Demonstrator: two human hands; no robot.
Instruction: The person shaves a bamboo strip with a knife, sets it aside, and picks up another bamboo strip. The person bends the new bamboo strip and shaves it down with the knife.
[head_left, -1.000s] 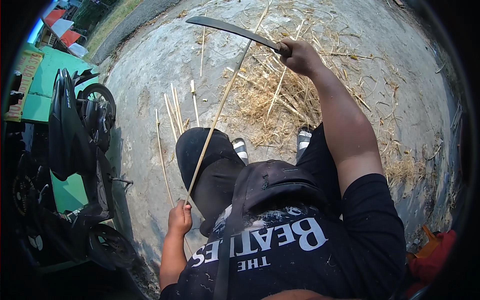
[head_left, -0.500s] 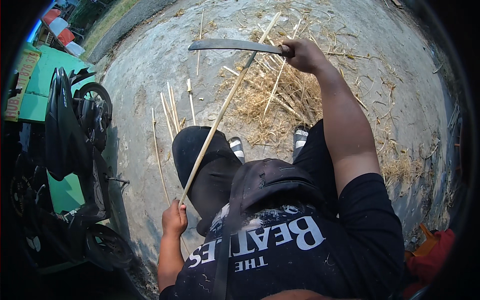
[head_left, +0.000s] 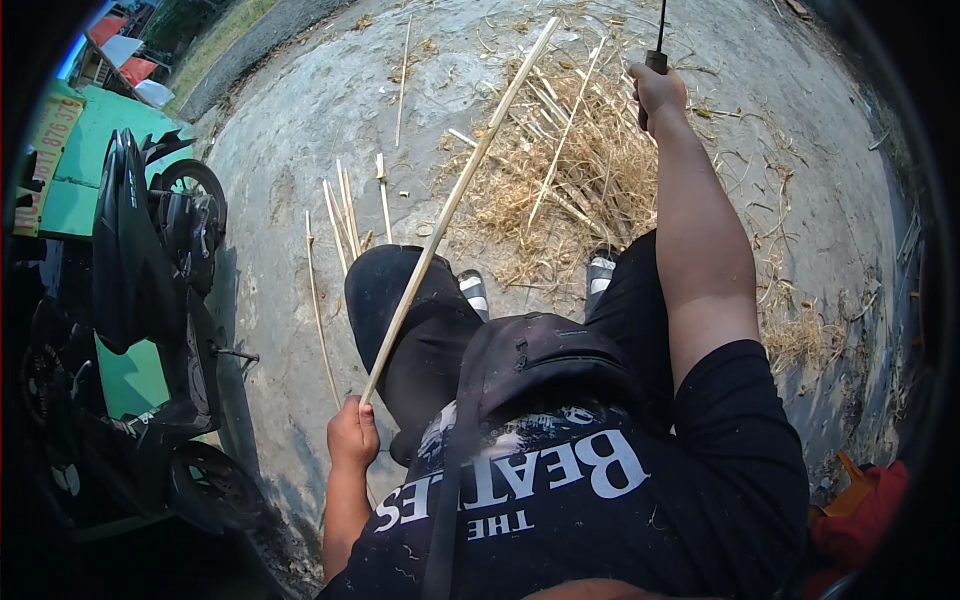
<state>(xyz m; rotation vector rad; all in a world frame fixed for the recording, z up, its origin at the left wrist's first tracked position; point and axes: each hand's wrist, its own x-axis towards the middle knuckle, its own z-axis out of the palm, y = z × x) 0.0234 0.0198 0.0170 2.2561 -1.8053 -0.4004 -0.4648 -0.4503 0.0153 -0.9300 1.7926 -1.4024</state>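
Observation:
A long pale bamboo strip (head_left: 440, 235) slants from my left hand (head_left: 353, 435) up past my left knee toward the far middle. My left hand is closed around its near end. In my right hand (head_left: 660, 97), stretched far out, is the dark handle of a machete (head_left: 661, 35). Its blade appears edge-on as a thin dark line, pointing away, apart from the strip. Beneath and beyond the strip lies a heap of pale shavings (head_left: 540, 170) with split strips among them.
Several thin strips (head_left: 345, 215) lie on the concrete ground (head_left: 270, 190) left of my knee. A black motorbike (head_left: 150, 270) stands at the left by a green surface (head_left: 120, 110). Something red (head_left: 870, 520) is at the lower right. My sandalled feet (head_left: 475, 292) border the shavings.
The machete has come off the strip; its blade has swung from lying across the strip to pointing away. My right hand has moved right and farther out. My left hand stays almost still.

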